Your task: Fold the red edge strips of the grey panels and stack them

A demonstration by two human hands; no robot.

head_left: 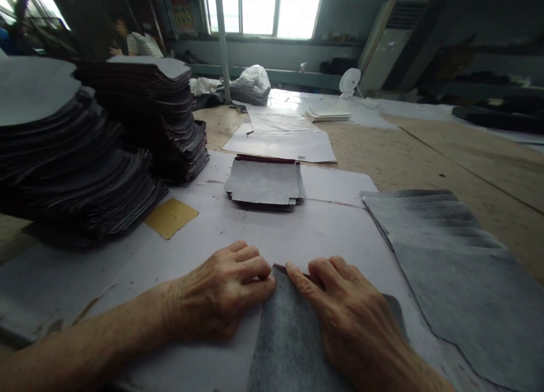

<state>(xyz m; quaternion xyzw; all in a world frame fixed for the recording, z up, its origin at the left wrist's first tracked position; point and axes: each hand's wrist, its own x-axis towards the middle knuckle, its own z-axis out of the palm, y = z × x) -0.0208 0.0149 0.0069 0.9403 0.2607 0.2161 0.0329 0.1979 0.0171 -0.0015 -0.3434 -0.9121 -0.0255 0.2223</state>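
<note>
Partly hidden, its near end cut off, the grey piece (289,329) lies under the right hand (355,310), whose grip I cannot tell. The left hand (227,290) pinches its far corner; beyond both sits a small stack (266,182).

Beside the grey sheet (289,335) the left hand (227,290) and creased wrist (170,304) are bare, as is the right hand (348,301) over it.

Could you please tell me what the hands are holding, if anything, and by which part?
The left hand appears to pinch the grey piece at its far left corner; the right hand lies over it, touching its far edge.
</note>
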